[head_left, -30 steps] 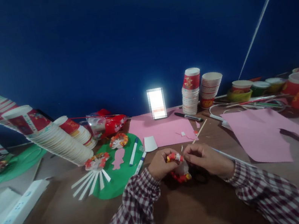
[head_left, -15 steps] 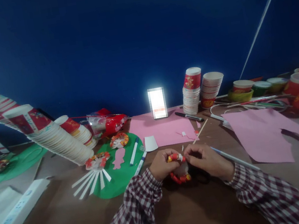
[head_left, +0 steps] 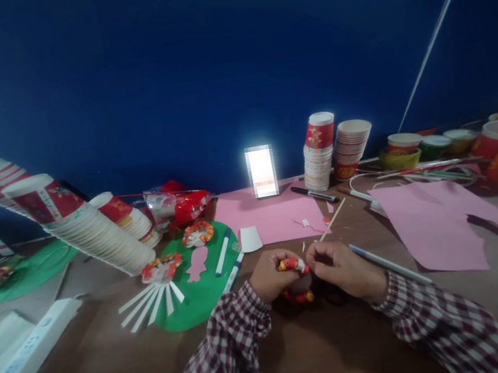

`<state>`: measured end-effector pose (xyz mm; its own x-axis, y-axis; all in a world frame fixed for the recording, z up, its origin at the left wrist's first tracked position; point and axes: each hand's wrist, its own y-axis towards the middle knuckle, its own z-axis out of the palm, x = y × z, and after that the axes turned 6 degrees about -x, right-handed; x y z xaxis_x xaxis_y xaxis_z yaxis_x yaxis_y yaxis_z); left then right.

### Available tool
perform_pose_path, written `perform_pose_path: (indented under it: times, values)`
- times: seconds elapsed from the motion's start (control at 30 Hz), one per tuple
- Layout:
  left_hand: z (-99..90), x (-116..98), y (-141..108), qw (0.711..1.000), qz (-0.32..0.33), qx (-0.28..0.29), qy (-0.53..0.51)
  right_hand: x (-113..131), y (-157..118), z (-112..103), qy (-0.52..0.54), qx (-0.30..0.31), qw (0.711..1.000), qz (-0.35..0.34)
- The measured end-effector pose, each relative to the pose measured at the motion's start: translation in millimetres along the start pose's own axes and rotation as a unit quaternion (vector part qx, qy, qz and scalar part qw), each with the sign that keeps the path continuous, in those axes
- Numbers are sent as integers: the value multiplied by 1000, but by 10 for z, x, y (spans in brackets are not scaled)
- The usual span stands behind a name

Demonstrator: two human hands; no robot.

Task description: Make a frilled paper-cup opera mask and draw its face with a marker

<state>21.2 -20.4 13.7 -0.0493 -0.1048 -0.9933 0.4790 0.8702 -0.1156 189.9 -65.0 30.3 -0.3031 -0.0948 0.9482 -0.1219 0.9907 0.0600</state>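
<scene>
Red-and-yellow curled paper piece (head_left: 292, 264), held by my left hand (head_left: 270, 277), wants light pressure; my right hand (head_left: 343, 269) pinches narrowly just beside it (on what, I can't tell).

Craft workspace: stacked paper cups (head_left: 99, 237), pink paper (head_left: 274, 220), markers (head_left: 223, 252).

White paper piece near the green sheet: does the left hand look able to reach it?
Probably yes: the white paper piece lies just beyond the left hand, nothing visible between them, though that hand holds a red-and-yellow craft.
</scene>
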Motion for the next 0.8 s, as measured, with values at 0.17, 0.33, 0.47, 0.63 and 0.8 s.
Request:
perform_pose_path:
  times: [0.17, 0.33, 0.47, 0.63, 0.8]
  values:
    - [27, -8, -26, 999, 18, -3, -29, -46, -10, 100, 172, -10, 976, 137]
    - [16, -110, -111, 987, 11, 14, -162, 21, 22, -38, 229, -34, 957, 173]
    - [-24, -141, -98, 967, -2, -25, -254, 70, 64, -329, -17, -152, 986, 64]
    - [-67, -130, -18, 946, -32, -105, -305, 42, 49, -440, -330, -164, 927, -67]
    - [-121, -154, 3, 931, -63, -123, -337, 77, -63, -255, -398, 52, 914, -61]
